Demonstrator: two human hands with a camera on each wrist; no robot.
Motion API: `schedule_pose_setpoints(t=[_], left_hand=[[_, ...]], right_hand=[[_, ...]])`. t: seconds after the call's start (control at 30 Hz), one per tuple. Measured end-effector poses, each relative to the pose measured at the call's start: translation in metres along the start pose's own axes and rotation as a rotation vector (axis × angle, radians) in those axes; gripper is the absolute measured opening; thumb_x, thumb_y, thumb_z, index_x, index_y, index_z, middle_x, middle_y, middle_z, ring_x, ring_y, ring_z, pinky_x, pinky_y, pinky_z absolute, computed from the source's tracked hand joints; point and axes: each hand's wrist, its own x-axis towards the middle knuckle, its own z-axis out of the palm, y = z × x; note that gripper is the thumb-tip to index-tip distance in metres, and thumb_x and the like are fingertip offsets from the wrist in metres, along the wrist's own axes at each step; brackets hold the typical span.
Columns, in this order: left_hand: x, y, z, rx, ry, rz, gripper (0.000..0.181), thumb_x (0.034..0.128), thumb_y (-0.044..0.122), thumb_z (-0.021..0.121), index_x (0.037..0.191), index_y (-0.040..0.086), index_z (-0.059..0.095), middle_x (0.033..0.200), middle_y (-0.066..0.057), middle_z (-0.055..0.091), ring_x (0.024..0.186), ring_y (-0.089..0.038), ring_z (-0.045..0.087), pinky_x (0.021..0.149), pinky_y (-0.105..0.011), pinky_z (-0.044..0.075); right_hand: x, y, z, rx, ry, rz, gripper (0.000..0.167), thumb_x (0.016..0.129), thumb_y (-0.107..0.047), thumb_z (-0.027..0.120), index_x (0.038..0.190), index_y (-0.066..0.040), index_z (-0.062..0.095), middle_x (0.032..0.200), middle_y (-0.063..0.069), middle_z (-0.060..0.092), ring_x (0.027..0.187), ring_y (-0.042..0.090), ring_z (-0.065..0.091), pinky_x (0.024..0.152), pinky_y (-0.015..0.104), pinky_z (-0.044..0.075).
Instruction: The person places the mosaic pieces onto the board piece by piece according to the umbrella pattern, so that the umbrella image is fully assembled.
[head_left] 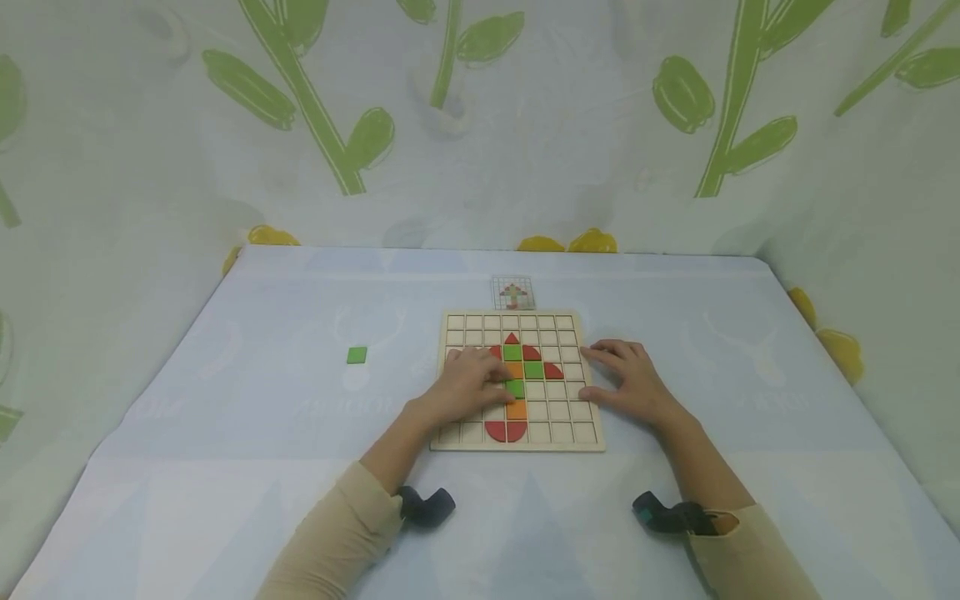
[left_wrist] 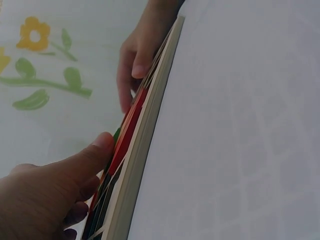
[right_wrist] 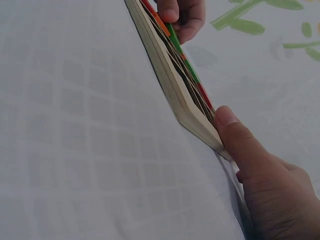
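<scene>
A wooden grid board (head_left: 564,412) lies on the table, with red, green and orange tiles in its cells. My left hand (head_left: 467,385) is over the board's left half, its fingertips at the middle column, by a green tile (head_left: 515,389) and an orange tile (head_left: 517,409). It hides some cells and part of another orange tile. A red triangle (head_left: 512,339) tops that column; two red rounded pieces (head_left: 496,431) lie at its foot. My right hand (head_left: 628,383) rests at the board's right edge, fingers spread; in the right wrist view, its thumb (right_wrist: 228,117) touches the edge.
A small pattern card (head_left: 513,293) with a grid drawing lies just behind the board. One loose green square tile (head_left: 357,355) is on the table to the left. A pale wall (head_left: 570,150) with painted leaves rises behind the table. Dark bands (head_left: 426,508) circle both wrists.
</scene>
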Motion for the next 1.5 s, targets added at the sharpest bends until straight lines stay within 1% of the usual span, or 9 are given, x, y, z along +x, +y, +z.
schedule_pose_setpoints(t=[0.23,0.43,0.5,0.67,0.83,1.07,1.23,1.4,1.5], left_hand=[[0.001,0.0,0.003,-0.014,0.0,-0.011,0.034,0.08,0.042,0.072,0.107,0.02,0.07,0.096,0.007,0.06,0.095,-0.013,0.047,0.08,-0.034,0.03],[-0.001,0.0,0.0,-0.025,0.01,-0.013,0.033,0.0799,0.041,0.073,0.105,0.02,0.069,0.096,0.007,0.06,0.095,-0.013,0.047,0.08,-0.035,0.03],[-0.002,0.001,-0.002,-0.051,0.014,-0.02,0.032,0.0797,0.04,0.073,0.104,0.02,0.069,0.096,0.008,0.06,0.095,-0.014,0.047,0.081,-0.036,0.029],[-0.005,-0.002,-0.009,-0.142,0.018,-0.066,0.028,0.0804,0.038,0.073,0.104,0.022,0.069,0.091,0.011,0.058,0.091,-0.012,0.045,0.084,-0.038,0.027],[-0.006,-0.008,-0.014,-0.189,-0.001,-0.085,0.031,0.0814,0.037,0.072,0.108,0.021,0.067,0.088,0.011,0.055,0.09,-0.012,0.044,0.084,-0.038,0.027],[-0.007,-0.02,-0.02,-0.222,-0.038,-0.11,0.037,0.0802,0.039,0.073,0.112,0.021,0.067,0.093,0.01,0.056,0.093,-0.012,0.045,0.086,-0.039,0.026],[-0.009,-0.027,-0.028,-0.219,-0.049,-0.111,0.036,0.0781,0.037,0.075,0.111,0.023,0.069,0.099,0.011,0.06,0.101,-0.015,0.045,0.093,-0.044,0.026],[-0.013,-0.036,-0.035,-0.221,-0.068,-0.137,0.035,0.0776,0.037,0.075,0.11,0.025,0.069,0.105,0.009,0.061,0.11,-0.017,0.044,0.102,-0.049,0.022],[-0.017,-0.041,-0.039,-0.23,-0.079,-0.148,0.036,0.077,0.037,0.076,0.111,0.025,0.069,0.108,0.006,0.061,0.11,-0.018,0.045,0.103,-0.051,0.02]], right_hand=[[-0.001,0.002,0.0,0.013,0.005,-0.003,0.066,0.072,-0.037,0.079,0.129,-0.012,0.058,0.128,0.014,0.051,0.118,0.034,0.039,0.096,0.054,0.032],[0.0,0.0,0.0,-0.006,0.004,0.006,0.065,0.072,-0.037,0.079,0.129,-0.012,0.058,0.128,0.014,0.051,0.119,0.034,0.038,0.097,0.054,0.032],[0.0,-0.001,0.0,-0.011,0.005,0.009,0.065,0.072,-0.037,0.079,0.129,-0.012,0.058,0.128,0.014,0.051,0.119,0.034,0.038,0.097,0.054,0.032],[0.001,-0.003,-0.001,-0.011,0.003,0.007,0.066,0.072,-0.037,0.079,0.129,-0.011,0.059,0.127,0.014,0.051,0.118,0.034,0.038,0.096,0.053,0.033],[0.002,-0.003,-0.001,-0.013,0.0,0.012,0.066,0.072,-0.037,0.079,0.129,-0.012,0.058,0.128,0.014,0.05,0.119,0.034,0.038,0.096,0.054,0.033],[0.001,-0.001,-0.001,-0.011,-0.001,0.014,0.065,0.072,-0.036,0.079,0.129,-0.011,0.058,0.128,0.014,0.05,0.119,0.034,0.038,0.097,0.054,0.032],[0.001,-0.002,-0.002,-0.005,-0.004,0.023,0.065,0.073,-0.037,0.079,0.129,-0.011,0.058,0.128,0.015,0.05,0.119,0.034,0.037,0.097,0.054,0.032],[0.0,-0.004,-0.003,0.001,-0.003,0.017,0.065,0.072,-0.036,0.079,0.128,-0.01,0.059,0.127,0.015,0.05,0.118,0.034,0.038,0.096,0.054,0.033],[0.0,-0.005,-0.003,0.009,-0.003,0.013,0.064,0.072,-0.035,0.079,0.128,-0.01,0.059,0.127,0.015,0.051,0.118,0.034,0.038,0.096,0.054,0.032]])
